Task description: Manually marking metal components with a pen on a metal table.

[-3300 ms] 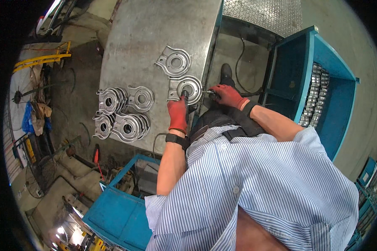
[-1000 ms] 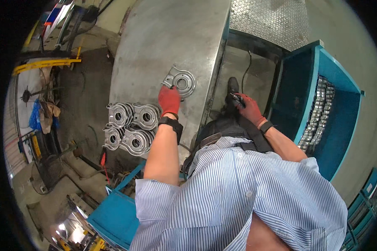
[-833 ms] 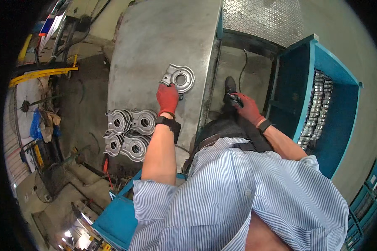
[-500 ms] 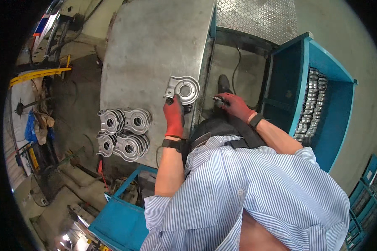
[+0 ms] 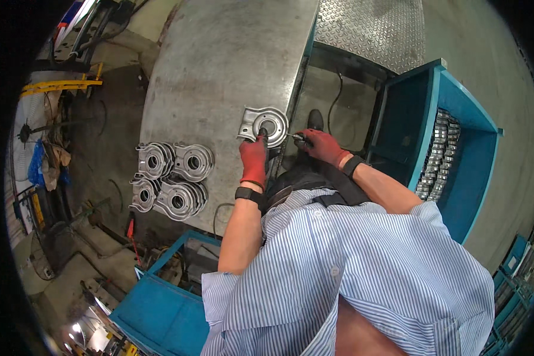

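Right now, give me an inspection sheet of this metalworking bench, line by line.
Surface: grey steel table, scuffed, mostly bare at the far end.
Job's things: one silver flanged metal part with a round bore at the table's right edge.
Clutter: stacks of like parts at the near left of the table.
Grips: left hand, red glove, fingers on the part's near edge; right hand, red glove, closed on a small tool beside the part.
Cables: a black cable on the floor past the table edge.
Surroundings: blue bin with stacked metal parts at right; another blue bin at lower left; chequer plate ahead.
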A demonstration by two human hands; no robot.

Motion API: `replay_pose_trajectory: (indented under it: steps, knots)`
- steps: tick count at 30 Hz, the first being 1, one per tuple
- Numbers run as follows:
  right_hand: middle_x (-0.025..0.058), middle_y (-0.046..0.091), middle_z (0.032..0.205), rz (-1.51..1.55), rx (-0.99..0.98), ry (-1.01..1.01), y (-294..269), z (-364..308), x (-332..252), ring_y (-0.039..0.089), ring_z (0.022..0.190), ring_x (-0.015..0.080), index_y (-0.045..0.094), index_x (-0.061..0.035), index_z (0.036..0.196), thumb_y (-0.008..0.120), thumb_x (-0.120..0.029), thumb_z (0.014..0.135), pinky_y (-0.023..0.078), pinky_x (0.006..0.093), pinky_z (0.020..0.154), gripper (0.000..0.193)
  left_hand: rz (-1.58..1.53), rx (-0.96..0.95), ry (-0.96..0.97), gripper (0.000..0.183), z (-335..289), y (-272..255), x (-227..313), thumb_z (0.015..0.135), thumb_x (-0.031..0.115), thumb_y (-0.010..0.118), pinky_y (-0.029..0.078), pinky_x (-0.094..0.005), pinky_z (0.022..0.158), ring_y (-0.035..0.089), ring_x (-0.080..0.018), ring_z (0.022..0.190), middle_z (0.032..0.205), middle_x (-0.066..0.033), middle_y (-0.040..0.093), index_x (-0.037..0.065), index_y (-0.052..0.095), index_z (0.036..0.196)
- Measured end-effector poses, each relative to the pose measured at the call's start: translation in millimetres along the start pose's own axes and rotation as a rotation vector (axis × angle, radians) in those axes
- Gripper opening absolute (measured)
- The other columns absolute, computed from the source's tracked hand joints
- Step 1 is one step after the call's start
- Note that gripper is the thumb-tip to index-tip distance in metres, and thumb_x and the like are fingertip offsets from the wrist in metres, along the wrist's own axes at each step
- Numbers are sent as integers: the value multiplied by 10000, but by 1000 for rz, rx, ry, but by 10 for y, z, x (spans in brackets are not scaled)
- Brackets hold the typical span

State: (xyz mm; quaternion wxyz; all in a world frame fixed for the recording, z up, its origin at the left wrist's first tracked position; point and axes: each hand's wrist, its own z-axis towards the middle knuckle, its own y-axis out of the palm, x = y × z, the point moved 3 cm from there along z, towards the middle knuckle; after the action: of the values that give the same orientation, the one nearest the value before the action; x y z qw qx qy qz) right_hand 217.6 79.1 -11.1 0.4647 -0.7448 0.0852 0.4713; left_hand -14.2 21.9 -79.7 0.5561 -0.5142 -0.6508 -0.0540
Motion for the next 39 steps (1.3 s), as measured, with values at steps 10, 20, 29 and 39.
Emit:
replay_pose_trajectory:
  steps: [10,20,29,39]
  knots:
    - [144,608,1056,-20,63,21,45,23,89,571,990,332,562,-96,1140,654,-138,757,464,399,842,396,308,37,127,498,-367,-202,797,769,357,691,423,-479,617,573,-468,730,696,-320,571,-123,577,702]
    - [132,609,1069,-8,59,-36,96,40,179,569,1008,323,560,-94,1139,670,-126,737,458,384,869,418,294,-11,125,448,-384,-200,887,773,313,688,426,-464,594,583,-454,693,687,-301,584,-116,585,696]
    - [131,612,1065,20,35,-41,77,71,171,571,1012,315,571,-85,1121,655,-120,738,457,376,871,394,278,-9,119,444,-323,-203,773,770,305,687,429,-470,603,590,-457,723,702,-311,583,-126,588,724]
    - [143,617,1020,-106,0,-14,48,32,121,583,959,332,572,-84,1103,657,-150,730,471,409,817,389,368,-23,125,446,-364,-206,864,775,328,682,432,-457,618,588,-446,749,770,-316,596,-111,604,766]
